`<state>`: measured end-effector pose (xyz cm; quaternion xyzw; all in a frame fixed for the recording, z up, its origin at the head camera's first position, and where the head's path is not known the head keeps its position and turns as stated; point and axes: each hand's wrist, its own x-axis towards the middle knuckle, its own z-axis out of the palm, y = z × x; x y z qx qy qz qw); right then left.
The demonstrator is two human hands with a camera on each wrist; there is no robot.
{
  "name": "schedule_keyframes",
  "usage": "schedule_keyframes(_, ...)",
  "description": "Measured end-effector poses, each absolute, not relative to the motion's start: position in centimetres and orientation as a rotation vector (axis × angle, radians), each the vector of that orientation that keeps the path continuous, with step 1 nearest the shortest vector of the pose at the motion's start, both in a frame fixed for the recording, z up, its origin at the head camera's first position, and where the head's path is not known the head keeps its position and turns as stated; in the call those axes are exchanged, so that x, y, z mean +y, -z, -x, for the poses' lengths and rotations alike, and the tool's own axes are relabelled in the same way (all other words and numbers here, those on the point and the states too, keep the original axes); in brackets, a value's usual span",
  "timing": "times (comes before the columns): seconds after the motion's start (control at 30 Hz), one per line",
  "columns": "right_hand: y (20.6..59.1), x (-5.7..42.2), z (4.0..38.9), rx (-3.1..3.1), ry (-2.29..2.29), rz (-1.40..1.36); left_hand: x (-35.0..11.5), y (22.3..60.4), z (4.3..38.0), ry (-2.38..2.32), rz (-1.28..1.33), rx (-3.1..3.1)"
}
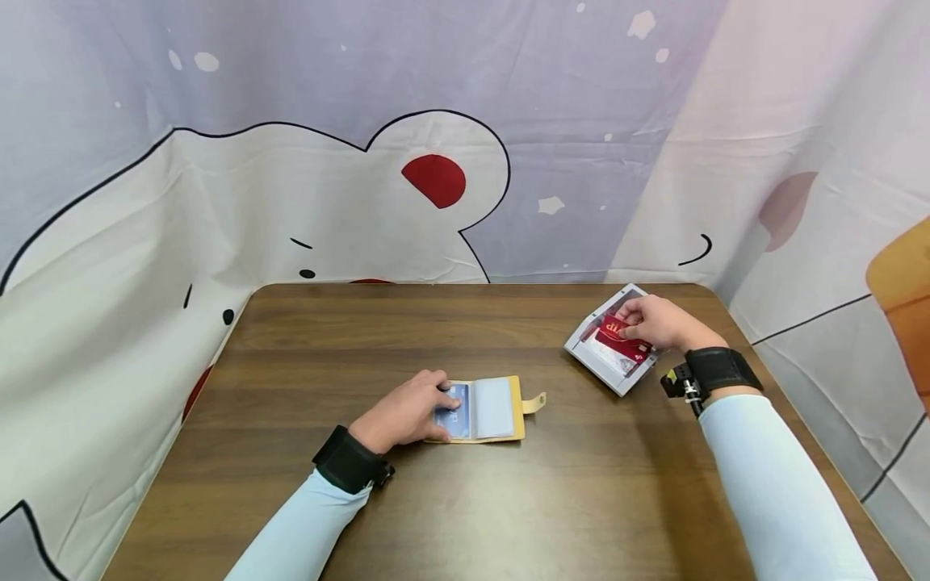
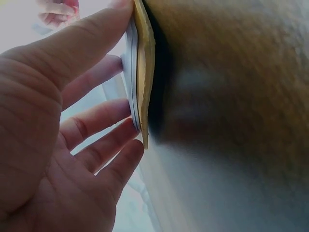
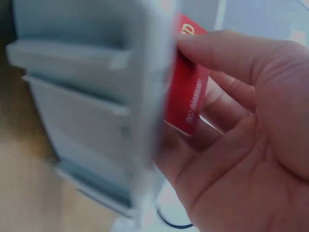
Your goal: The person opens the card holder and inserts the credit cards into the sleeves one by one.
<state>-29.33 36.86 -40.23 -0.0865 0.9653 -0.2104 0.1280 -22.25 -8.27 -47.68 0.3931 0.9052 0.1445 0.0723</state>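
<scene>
A yellow card holder (image 1: 517, 420) lies spread on the table, with clear sleeves and a blue card (image 1: 456, 424) in its left side. My left hand (image 1: 407, 410) holds that left side, thumb at the near edge and fingers over the sleeve; the left wrist view shows the holder's yellow edge (image 2: 145, 72) close up. Over at the right, my right hand (image 1: 664, 321) pinches a red card (image 1: 623, 337) with gold lettering. The card is over a light-grey, frame-like box (image 1: 592, 355) with a printed face; whether they touch I cannot tell.
Both things are on a brown wooden table (image 1: 327, 339). A printed cloth (image 1: 305, 194) hangs behind it and along its sides. The grey box stands near the table's far right corner, and the holder's strap (image 1: 535, 403) sticks out to the right.
</scene>
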Motion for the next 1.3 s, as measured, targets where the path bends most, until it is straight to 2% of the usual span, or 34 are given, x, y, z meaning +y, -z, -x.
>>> schedule_keyframes(0.27,36.6,32.5,28.8,2.831,0.535,0.465,-8.4,47.5,22.2,-0.434,-1.135,2.720)
schedule_keyframes(0.4,36.4,28.6,28.6,2.826,0.533,0.694,-8.6,47.5,22.3,-0.441,-1.143,2.723)
schedule_keyframes(0.63,38.4,21.6,28.4,2.686,0.599,1.306,-8.4,47.9,22.5,-0.448,-1.187,2.725)
schedule_keyframes(0.73,39.5,19.0,28.1,2.595,0.584,1.477,-8.2,48.0,22.6,-0.450,-1.203,2.729)
schedule_keyframes(1.03,42.6,14.7,26.8,2.488,0.353,1.794,-7.8,48.2,22.6,-0.507,-1.238,2.716)
schedule_keyframes(1.3,43.9,12.9,26.1,2.408,0.276,1.870,-7.8,48.3,22.6,-0.514,-1.241,2.740)
